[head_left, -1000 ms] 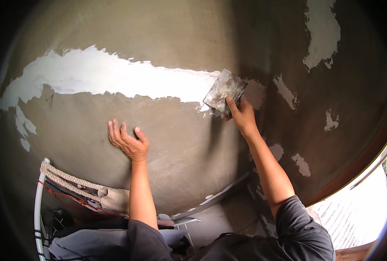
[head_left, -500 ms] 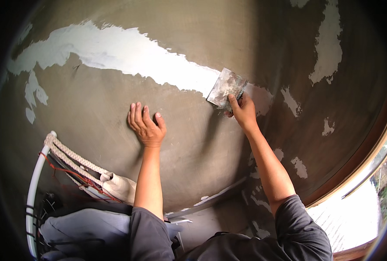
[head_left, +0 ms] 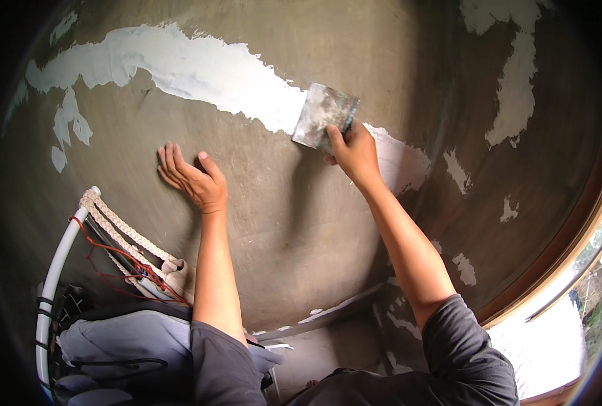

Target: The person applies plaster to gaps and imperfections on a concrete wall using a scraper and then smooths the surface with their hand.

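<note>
A grey plastered wall [head_left: 294, 223] fills the view. My right hand [head_left: 355, 152] grips a wide metal putty knife [head_left: 324, 115], its blade pressed flat against the wall at the right end of a long white putty streak [head_left: 192, 68]. My left hand [head_left: 192, 177] lies flat on the bare grey wall below that streak, fingers together and pointing up and left, holding nothing. Both forearms rise from dark grey sleeves at the lower edge.
More white patches [head_left: 517, 88] dot the wall's right side. A white tube frame [head_left: 54, 271] with braided rope [head_left: 121, 227] and red cord stands at lower left above grey cloth [head_left: 125, 338]. A wooden window frame [head_left: 558, 264] curves along the lower right.
The view has shifted, so the white streak and both hands sit further right and lower in the picture. The putty knife stays at the streak's right end; my left hand remains flat on the wall.
</note>
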`<state>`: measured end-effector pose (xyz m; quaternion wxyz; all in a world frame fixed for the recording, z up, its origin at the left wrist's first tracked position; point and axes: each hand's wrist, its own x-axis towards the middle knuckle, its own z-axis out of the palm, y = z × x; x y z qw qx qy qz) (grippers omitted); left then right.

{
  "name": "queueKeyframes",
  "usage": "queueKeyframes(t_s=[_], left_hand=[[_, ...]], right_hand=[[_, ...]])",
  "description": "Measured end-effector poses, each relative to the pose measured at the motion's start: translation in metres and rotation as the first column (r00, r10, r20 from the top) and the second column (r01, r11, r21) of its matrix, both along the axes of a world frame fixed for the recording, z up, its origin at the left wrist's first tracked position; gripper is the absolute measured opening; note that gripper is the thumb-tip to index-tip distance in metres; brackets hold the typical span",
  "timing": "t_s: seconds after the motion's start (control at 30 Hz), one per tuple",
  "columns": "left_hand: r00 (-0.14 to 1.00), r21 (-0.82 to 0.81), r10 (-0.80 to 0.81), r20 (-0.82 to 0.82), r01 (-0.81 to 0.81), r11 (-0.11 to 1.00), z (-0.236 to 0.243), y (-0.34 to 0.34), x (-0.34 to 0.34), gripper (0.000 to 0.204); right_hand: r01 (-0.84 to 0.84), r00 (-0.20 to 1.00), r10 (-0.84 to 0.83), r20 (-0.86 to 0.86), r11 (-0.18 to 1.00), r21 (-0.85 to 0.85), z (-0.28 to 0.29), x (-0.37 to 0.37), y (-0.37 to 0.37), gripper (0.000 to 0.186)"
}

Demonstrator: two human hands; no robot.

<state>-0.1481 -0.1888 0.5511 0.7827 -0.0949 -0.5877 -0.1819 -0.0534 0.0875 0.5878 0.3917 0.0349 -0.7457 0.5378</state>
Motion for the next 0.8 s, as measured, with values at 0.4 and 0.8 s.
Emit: queueKeyframes(t_s=[0.4, 0.8], left_hand=[[1.000, 0.002, 0.027, 0.010, -0.027, 1.000, -0.002, 0.000, -0.002, 0.046], [1.000, 0.001, 0.012, 0.013, -0.012, 1.000, -0.006, -0.006, -0.006, 0.046]], right_hand=[[0.028, 0.999, -0.026, -0.028, 0.995, 0.093, 0.016, -0.002, -0.003, 0.034], [0.061, 0.998, -0.056, -0.036, 0.987, 0.148, -0.013, 0.005, 0.013, 0.034]])
